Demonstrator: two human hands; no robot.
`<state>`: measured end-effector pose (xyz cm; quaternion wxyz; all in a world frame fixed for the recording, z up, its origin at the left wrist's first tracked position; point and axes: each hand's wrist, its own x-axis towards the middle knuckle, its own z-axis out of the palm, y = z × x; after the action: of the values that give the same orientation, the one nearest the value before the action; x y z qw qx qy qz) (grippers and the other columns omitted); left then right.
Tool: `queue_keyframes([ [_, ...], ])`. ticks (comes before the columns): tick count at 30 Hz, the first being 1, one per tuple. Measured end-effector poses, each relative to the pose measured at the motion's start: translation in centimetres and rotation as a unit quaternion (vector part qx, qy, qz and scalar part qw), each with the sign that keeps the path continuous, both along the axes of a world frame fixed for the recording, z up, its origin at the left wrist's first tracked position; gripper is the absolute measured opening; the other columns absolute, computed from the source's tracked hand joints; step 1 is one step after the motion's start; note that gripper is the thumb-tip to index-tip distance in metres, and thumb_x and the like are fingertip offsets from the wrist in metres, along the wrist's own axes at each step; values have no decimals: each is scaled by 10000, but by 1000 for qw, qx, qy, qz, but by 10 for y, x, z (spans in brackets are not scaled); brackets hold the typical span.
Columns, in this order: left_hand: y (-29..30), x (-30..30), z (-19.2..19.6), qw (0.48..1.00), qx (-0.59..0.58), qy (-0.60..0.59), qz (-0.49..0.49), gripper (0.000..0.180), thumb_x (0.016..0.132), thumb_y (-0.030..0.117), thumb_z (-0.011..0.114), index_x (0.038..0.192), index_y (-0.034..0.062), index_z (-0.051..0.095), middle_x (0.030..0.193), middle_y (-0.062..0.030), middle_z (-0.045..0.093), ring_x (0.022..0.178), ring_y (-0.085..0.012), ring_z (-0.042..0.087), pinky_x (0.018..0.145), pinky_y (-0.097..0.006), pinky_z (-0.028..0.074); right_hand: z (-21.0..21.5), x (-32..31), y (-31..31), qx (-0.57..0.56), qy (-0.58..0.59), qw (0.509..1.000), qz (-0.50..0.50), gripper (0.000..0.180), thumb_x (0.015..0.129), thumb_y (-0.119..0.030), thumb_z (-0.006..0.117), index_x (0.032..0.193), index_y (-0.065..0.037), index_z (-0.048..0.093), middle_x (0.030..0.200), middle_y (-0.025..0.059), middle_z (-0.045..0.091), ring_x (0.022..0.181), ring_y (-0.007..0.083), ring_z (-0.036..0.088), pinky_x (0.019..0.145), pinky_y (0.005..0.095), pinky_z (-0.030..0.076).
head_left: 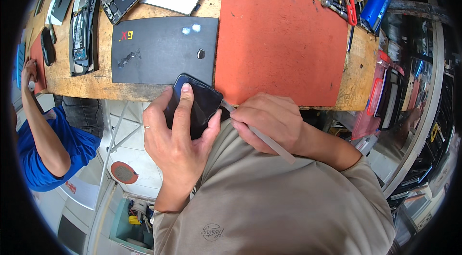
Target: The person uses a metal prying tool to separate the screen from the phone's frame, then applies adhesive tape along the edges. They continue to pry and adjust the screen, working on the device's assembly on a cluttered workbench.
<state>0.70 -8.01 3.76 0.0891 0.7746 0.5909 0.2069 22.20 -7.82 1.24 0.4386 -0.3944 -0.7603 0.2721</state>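
My left hand (177,132) grips a dark, glossy smartphone (204,101) at the table's near edge, with its fingers on the glass and its thumb along the near right side. In my right hand (272,117) is a thin, flat, greyish pry tool (273,146), whose long end sticks out toward my shirt. The tool's other end meets the phone's right edge; whether it is inside the seam I cannot tell. Beyond the phone lies a flat black panel (159,57) with a small dark drop-shaped spot and pale smudges. Beside it is an orange-red mat (284,38).
Opened devices (83,28) with bare circuit boards lie at the left and back left of the wooden table (139,92). Hand tools and a blue cylinder (375,7) crowd the back right. A co-worker in a blue shirt (67,144) is at the left. A shelf frame (423,105) stands right.
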Motion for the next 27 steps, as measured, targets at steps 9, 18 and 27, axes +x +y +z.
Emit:
queue_keyframes([
  [9, 0, 0, 0, 1000, -3, -3, 1, 731, 683, 287, 1001, 1337, 59, 767, 1219, -205, 655, 1020, -368, 667, 800, -454, 568, -1, -4, -3, 0, 0, 1000, 0, 290, 792, 52, 862, 1022, 20, 688, 832, 117, 697, 659, 254, 694, 555, 345, 568],
  [18, 0, -1, 0, 1000, -2, -5, -1, 735, 684, 285, 1004, 1343, 63, 765, 1220, -205, 657, 1018, -368, 667, 799, -451, 568, 2, -2, 2, 3, -1, 1000, -8, 258, 785, 73, 829, 1004, 22, 702, 819, 122, 701, 655, 264, 701, 556, 352, 567],
  [27, 1, -1, 0, 1000, 0, -5, -2, 731, 687, 292, 1005, 1341, 68, 768, 1218, -208, 659, 1019, -368, 666, 800, -450, 568, 3, 0, 7, 0, -8, 1000, -16, 251, 787, 89, 810, 1009, 22, 715, 822, 124, 697, 657, 272, 694, 558, 350, 547],
])
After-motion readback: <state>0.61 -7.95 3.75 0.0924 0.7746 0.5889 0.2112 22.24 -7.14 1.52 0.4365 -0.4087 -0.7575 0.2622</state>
